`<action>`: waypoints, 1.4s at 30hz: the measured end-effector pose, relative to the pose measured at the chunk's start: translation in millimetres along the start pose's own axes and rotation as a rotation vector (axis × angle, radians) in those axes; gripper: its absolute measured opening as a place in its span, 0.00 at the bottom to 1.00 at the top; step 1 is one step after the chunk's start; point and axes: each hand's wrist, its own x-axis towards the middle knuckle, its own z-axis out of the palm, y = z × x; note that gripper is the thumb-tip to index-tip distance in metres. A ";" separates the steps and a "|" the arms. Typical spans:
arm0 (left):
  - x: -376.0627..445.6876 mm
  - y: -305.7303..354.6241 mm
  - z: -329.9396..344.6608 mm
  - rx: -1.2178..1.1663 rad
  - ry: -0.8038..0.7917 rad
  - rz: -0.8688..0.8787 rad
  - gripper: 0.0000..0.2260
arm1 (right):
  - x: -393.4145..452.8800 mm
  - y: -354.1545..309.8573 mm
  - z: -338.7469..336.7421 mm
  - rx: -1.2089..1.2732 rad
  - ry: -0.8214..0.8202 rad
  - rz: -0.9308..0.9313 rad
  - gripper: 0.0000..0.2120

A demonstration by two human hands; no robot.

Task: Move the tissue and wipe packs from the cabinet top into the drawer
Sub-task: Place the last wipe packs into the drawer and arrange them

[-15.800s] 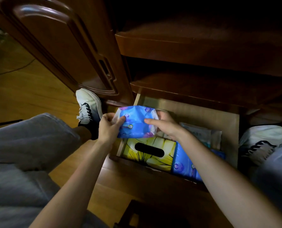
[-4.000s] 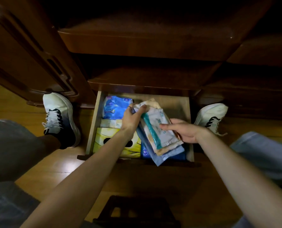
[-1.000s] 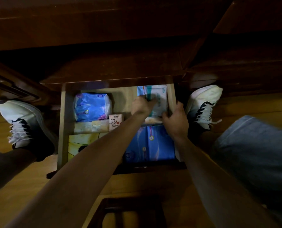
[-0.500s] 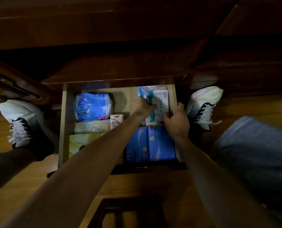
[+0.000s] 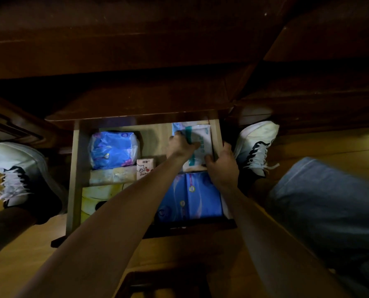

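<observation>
The open wooden drawer (image 5: pixel 74 175) holds several packs. Both hands press a stack of flat white-and-teal wipe packs (image 5: pixel 203 136) into its back right corner. My left hand (image 5: pixel 180 145) lies on the stack's left side, my right hand (image 5: pixel 221 166) grips its near right edge by the drawer wall. A blue tissue pack (image 5: pixel 112 149) sits at the back left, a small white pocket pack (image 5: pixel 145 169) beside it, a pale flat pack (image 5: pixel 112 176) in front. Blue packs (image 5: pixel 192 196) fill the front right. A yellow tissue box (image 5: pixel 95 198) is partly hidden by my left arm.
The dark wooden cabinet (image 5: pixel 136 93) overhangs the drawer's back. My white sneakers (image 5: pixel 18 175) (image 5: pixel 256 145) rest on the wooden floor either side of the drawer. My jeans-clad right knee (image 5: pixel 330 201) is at the right. A dark stool frame (image 5: pixel 164 282) lies below.
The wipe stack, lifted above the drawer four seconds ago, now lies in the back right corner. Over the last second my hands shifted only slightly on it.
</observation>
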 end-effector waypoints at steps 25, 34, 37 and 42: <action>-193.0 -200.0 -207.8 -0.280 0.243 -0.543 0.29 | -118.3 -5.1 -47.3 -0.053 -0.161 0.379 0.24; -209.9 -216.6 -186.9 -0.253 0.200 -0.518 0.12 | -135.0 23.3 -59.8 0.112 -0.258 0.698 0.21; -209.9 -219.6 -185.2 -0.184 0.283 -0.499 0.10 | -134.0 24.3 -63.7 0.016 -0.287 0.696 0.18; -216.3 -216.9 -178.5 -0.154 0.366 -0.472 0.09 | -136.0 28.1 -56.2 0.112 -0.193 0.678 0.15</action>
